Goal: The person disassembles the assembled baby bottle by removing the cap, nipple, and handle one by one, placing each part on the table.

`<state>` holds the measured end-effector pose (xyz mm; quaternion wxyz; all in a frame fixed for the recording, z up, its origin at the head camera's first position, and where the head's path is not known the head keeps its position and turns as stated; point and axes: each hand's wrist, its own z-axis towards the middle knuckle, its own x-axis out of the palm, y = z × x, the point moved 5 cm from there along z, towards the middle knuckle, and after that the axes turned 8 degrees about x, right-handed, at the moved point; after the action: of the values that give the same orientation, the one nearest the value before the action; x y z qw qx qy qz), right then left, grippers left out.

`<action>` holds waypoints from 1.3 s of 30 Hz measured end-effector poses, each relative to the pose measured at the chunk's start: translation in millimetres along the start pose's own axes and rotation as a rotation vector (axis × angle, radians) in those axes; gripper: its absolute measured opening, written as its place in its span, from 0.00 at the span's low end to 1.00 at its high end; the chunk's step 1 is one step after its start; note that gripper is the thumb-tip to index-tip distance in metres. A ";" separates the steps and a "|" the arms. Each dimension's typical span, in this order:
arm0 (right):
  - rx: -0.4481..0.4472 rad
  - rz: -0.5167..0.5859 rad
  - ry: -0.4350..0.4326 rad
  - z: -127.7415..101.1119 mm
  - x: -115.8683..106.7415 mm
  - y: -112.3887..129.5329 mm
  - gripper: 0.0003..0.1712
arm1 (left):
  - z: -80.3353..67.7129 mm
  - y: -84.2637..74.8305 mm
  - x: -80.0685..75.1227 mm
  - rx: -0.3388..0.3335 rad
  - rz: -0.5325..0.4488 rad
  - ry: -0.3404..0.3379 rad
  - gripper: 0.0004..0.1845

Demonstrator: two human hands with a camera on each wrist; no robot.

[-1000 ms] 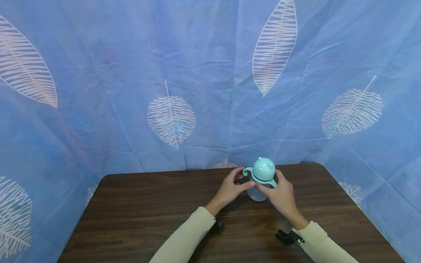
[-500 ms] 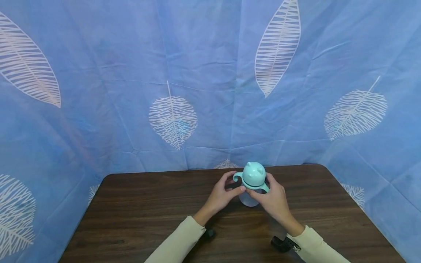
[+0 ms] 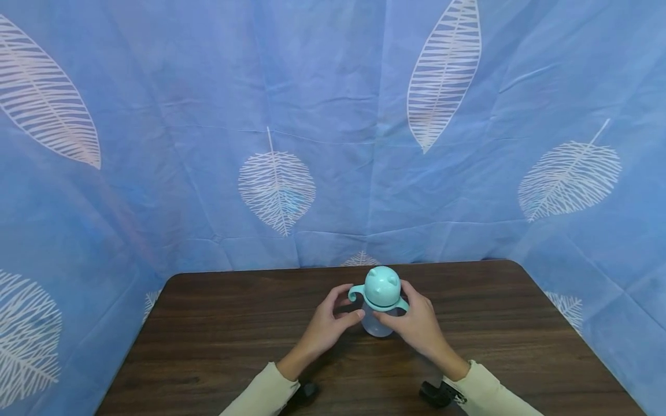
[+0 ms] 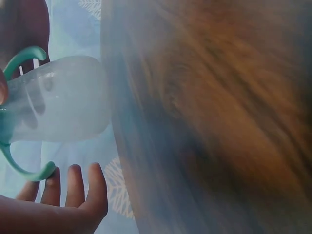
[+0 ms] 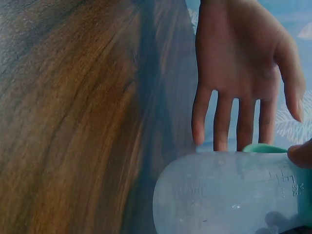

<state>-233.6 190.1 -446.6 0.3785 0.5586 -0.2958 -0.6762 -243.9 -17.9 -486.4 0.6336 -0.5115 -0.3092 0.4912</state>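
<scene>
A sippy cup [image 3: 382, 292] with a mint lid, two small ears, two curled handles and a cloudy clear body stands upright at the middle of a dark wooden table [image 3: 218, 335]. My left hand [image 3: 333, 318] holds its left side, thumb on the front below the lid, fingers reaching behind the left handle. My right hand [image 3: 412, 316] holds the right side the same way. The left wrist view shows the cup body [image 4: 58, 102] with the right hand's fingers [image 4: 73, 190] beyond it. In the right wrist view the cup [image 5: 229, 195] has the left hand [image 5: 239, 63] behind it.
A blue cloth with white leaf prints [image 3: 208, 144] hangs close behind the table and round both sides. Bare table top lies left and right of the hands. Small black wrist cameras [image 3: 437, 394] sit at my cuffs near the front edge.
The cup, held between both hands, has moved left and a little nearer to me. Both arms have drawn back with it.
</scene>
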 end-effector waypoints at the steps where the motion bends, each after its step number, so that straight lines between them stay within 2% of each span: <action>1: -0.005 0.011 0.014 0.5 2.6 0.4 0.43 | -2.7 -0.2 -2.8 -0.002 0.002 -0.002 0.33; 9: -0.060 0.045 0.098 5.2 21.4 2.7 0.41 | -19.6 1.0 -20.2 -0.033 0.025 -0.027 0.33; 15: -0.075 0.076 0.131 9.0 31.0 4.7 0.42 | -25.6 2.0 -29.8 -0.035 0.034 -0.060 0.32; 21: -0.067 0.102 0.159 13.3 38.9 3.0 0.43 | -28.7 3.0 -38.0 -0.042 0.035 -0.065 0.32; 39: -0.086 0.097 0.195 17.1 41.2 -0.2 0.44 | -30.1 5.3 -42.5 -0.069 0.050 -0.060 0.33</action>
<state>-254.1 155.2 -465.2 0.4614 0.5900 -0.2551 -0.6115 -232.5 -68.2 -495.3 0.5935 -0.5258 -0.3317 0.5111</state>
